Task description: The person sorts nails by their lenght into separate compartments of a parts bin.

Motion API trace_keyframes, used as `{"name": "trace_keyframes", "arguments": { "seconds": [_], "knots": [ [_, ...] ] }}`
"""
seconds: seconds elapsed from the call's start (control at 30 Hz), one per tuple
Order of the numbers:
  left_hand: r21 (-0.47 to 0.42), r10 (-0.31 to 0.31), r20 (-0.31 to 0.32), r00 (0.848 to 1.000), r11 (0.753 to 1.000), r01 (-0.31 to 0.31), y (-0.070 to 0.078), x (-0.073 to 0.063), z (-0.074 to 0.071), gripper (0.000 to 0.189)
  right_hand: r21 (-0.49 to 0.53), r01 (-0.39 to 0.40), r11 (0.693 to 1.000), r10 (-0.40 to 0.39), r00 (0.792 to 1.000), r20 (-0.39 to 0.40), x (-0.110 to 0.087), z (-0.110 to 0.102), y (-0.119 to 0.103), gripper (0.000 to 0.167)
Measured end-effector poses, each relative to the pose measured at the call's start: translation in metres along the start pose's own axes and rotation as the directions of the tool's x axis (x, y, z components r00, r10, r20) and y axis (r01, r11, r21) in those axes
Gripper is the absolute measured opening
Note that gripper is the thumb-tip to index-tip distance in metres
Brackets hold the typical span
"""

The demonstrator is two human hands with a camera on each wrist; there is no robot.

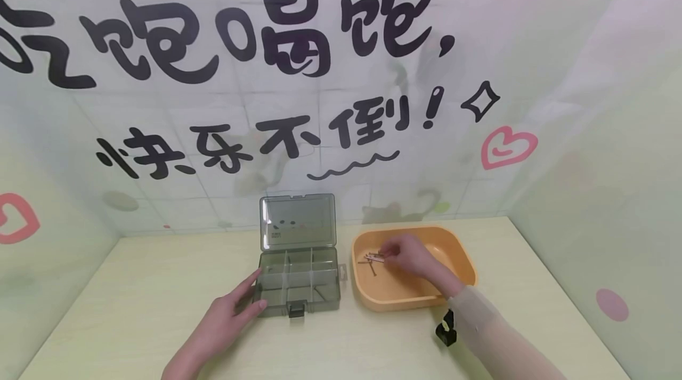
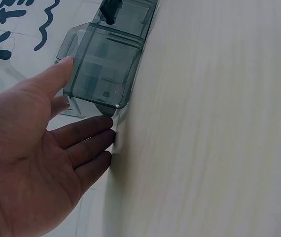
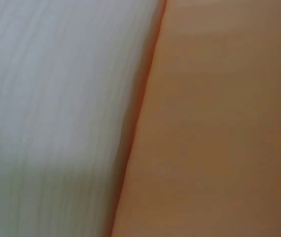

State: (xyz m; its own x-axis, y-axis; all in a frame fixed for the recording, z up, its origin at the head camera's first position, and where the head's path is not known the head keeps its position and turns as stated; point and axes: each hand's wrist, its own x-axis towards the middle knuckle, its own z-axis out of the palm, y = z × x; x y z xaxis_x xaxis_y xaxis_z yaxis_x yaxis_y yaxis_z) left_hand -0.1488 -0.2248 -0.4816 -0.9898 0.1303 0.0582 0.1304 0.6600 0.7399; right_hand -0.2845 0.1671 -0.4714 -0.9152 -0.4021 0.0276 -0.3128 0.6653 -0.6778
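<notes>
A grey see-through compartment box [image 1: 298, 311] stands on the table with its lid [image 1: 298, 223] raised. My left hand [image 1: 226, 318] is at the box's left side, its thumb at the near left corner. In the left wrist view, the fingers of that hand [image 2: 37, 133] are nearly straight. A dark thin piece [image 1: 319, 293] lies in the front right compartment. My right hand [image 1: 410, 257] reaches into an orange tray [image 1: 373, 303], its fingertips at several thin metal screws [image 1: 373, 270]. Whether it pinches one is unclear. The right wrist view shows only the tray wall [image 3: 209, 123] and table.
The pale wooden table [image 1: 138, 297] carries the box and, to its right, the tray. Behind them rises a wall covering [image 1: 298, 167] with black lettering; side panels bound the table left and right. A black wrist device [image 1: 446, 329] hangs beside the right sleeve [image 1: 485, 327].
</notes>
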Motion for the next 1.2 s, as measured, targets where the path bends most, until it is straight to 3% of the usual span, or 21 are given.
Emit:
{"name": "trace_keyframes", "arguments": {
  "seconds": [0.53,0.77,1.2],
  "knots": [
    [-0.010,-0.005,0.009,1.000,1.000,0.005,-0.002,0.001,0.000,0.069,0.003,0.018,1.000,-0.018,1.000,-0.014,0.000,0.008,0.005,0.018],
    [-0.010,-0.009,0.007,1.000,1.000,0.009,-0.002,0.001,0.001,0.068,-0.060,0.062,0.996,-0.061,0.998,0.017,0.001,0.008,0.005,0.003],
    [-0.008,-0.021,0.009,1.000,1.000,0.021,0.001,-0.001,-0.001,0.069,-0.144,0.133,0.981,-0.135,0.991,0.000,0.002,0.011,0.005,0.007]
  ]
}}
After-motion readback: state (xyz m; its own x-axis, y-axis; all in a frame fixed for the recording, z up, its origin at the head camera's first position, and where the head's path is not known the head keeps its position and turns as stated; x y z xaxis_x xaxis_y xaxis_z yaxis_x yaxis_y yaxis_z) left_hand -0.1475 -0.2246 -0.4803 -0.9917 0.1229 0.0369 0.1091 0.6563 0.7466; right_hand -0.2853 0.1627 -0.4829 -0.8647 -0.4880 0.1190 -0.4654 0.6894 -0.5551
